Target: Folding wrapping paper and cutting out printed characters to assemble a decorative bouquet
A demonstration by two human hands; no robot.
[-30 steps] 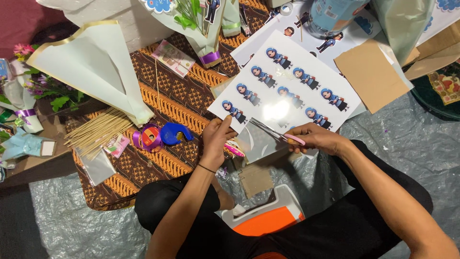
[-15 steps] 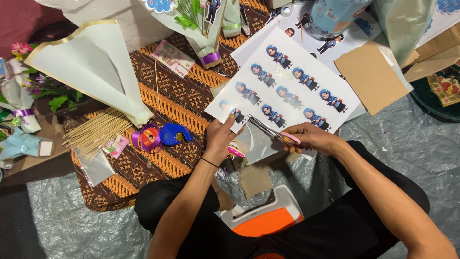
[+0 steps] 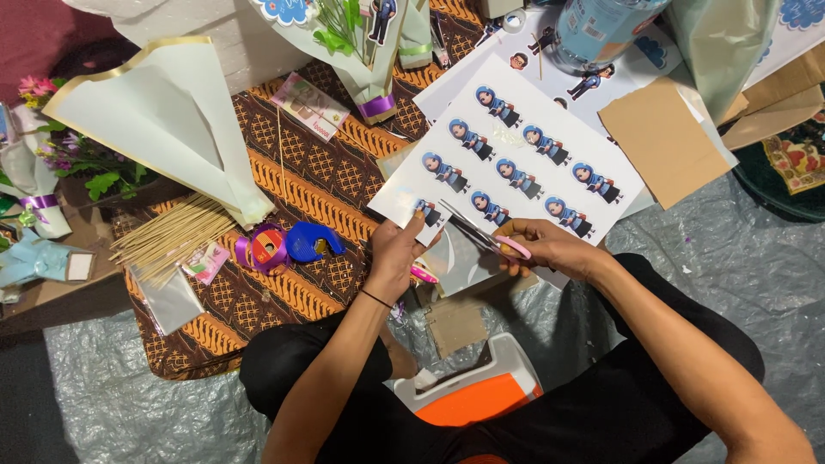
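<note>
My left hand [image 3: 397, 249] pinches the near left corner of a white sheet [image 3: 550, 129] printed with several small cartoon figures in blue. My right hand [image 3: 550, 247] grips pink-handled scissors [image 3: 481, 234], blades open and pointing left into the sheet's near edge, beside the lowest figure. The sheet lies tilted over a brown and orange batik cloth [image 3: 318, 185]. I sit cross-legged in black clothes, with an orange and white box [image 3: 477, 395] in my lap.
A blue tape dispenser [image 3: 311, 242], a purple ribbon roll [image 3: 266, 247] and a bundle of wooden skewers [image 3: 172, 236] lie left of my hands. Cream wrapping paper [image 3: 163, 120], a wrapped bouquet [image 3: 365, 51], brown cardboard [image 3: 662, 137] and a plastic bottle [image 3: 601, 30] sit further off.
The printed sheet has shifted and lifted slightly at the near corner. The scissors have advanced left along its near edge, and my left hand has moved up with the corner.
</note>
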